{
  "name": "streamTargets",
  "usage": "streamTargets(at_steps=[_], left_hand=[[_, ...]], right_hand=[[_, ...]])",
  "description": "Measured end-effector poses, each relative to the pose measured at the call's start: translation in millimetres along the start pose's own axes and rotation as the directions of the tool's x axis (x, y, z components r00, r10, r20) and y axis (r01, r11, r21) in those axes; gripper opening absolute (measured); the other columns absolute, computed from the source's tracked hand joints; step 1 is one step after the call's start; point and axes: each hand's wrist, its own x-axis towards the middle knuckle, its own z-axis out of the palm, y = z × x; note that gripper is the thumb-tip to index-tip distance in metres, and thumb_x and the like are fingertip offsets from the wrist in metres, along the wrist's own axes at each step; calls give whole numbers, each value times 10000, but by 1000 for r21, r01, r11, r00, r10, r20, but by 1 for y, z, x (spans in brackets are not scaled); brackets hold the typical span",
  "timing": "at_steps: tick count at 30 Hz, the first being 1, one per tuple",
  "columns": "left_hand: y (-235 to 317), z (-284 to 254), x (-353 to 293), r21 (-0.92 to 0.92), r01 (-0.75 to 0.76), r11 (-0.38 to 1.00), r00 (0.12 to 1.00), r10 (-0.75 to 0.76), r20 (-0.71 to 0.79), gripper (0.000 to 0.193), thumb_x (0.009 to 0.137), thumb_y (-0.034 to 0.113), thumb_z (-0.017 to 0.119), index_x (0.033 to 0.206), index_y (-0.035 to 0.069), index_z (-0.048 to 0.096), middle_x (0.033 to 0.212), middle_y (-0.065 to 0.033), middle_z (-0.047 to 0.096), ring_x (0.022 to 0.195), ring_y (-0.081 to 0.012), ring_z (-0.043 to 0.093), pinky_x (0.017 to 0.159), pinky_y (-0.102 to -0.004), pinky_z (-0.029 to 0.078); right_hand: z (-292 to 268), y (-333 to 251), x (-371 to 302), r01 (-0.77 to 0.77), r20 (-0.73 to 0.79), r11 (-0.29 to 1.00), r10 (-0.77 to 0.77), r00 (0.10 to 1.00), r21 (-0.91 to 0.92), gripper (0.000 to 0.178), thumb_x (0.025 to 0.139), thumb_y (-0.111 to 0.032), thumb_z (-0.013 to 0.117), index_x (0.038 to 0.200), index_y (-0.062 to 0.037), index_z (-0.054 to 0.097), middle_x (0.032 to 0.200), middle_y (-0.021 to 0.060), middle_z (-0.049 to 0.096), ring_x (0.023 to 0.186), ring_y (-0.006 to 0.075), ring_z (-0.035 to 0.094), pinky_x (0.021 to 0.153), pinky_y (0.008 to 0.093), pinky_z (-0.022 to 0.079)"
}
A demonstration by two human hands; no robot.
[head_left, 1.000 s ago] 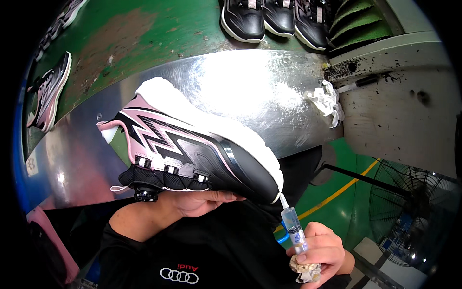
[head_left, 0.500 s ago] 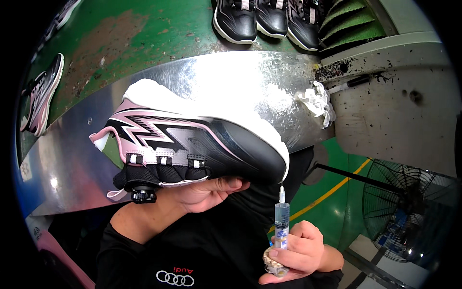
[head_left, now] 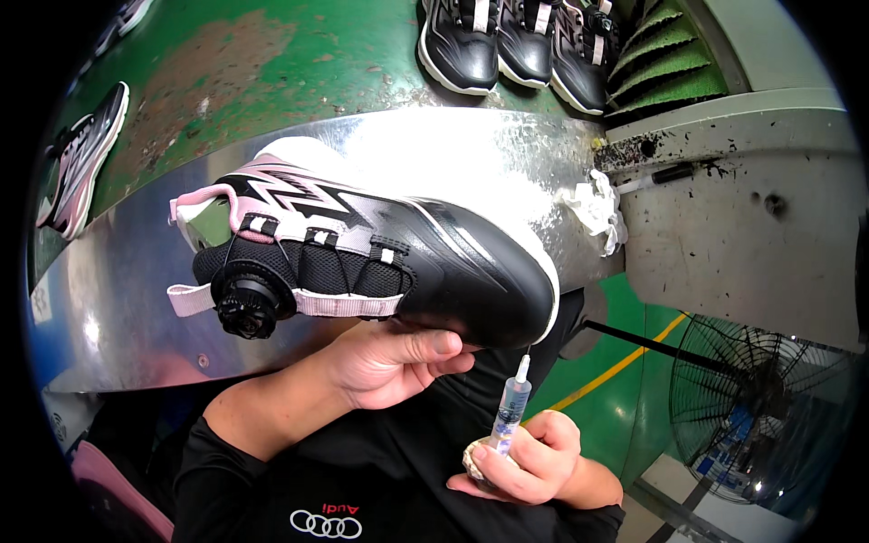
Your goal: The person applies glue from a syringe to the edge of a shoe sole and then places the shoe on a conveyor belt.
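clear liquid (head_left: pixel 516 395) inside syringe (head_left: pixel 509 416) in right hand (head_left: pixel 532 462)

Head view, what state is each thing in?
Held shoe, tipped sideways, toe rightward.
Left hand, holding the shoe.
Syringe, tip at the shoe's toe; contact unclear.
Right hand, closed around the syringe.
White wad, crumpled.
Three far shoes, standing side by side.
Fan, can't tell whether spinning.
Green tabletop, worn.

By the near edge of the worktop (head_left: pixel 145 312), the left hand (head_left: pixel 387 369) is turned partly palm up with its thumb stretched to the right and its fingers bent, the bare left forearm (head_left: pixel 281 398) slanting toward that edge. Farther from the edge, the right hand (head_left: pixel 528 460) is closed with knuckles bent, its right forearm (head_left: pixel 593 484) angling inward.
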Motion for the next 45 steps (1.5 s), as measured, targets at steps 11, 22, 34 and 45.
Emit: streamTargets(at_steps=[11,22,34,45], left_hand=[[-2,11,9,23,-29,999,1000,29,9,278,852,0,580,1123,61,580,1111,-87,609,1076,-209,572,828,-266,533],[-7,-3,10,-3,42,999,996,-42,74,216,852,64,603,1064,23,610,1046,-83,637,939,-191,624,837,-309,516],[20,9,-149,400,-258,880,861,397,-317,745,668,23,668,1324,-41,321,1243,-171,508,1139,-261,527,991,-375,403],[154,16,31,713,-218,667,870,464,-168,348,920,173,501,1194,-36,450,1117,-202,567,1007,-296,601,851,-336,521]], right_hand=[[-4,7,2,-1,23,999,2,1000,-41,346,629,-272,781,911,-130,638,732,-14,613,483,102,326,453,221,254],[-37,0,6,4,53,1000,-4,999,-10,494,654,-430,770,890,-18,634,740,62,629,625,211,560,571,311,358],[81,119,43,-135,-218,979,167,962,155,564,576,-235,811,1047,-45,567,885,93,572,786,284,439,702,375,385],[86,125,43,-242,-271,950,290,918,197,536,566,-254,817,1004,-39,596,886,70,599,786,251,440,707,341,399]])
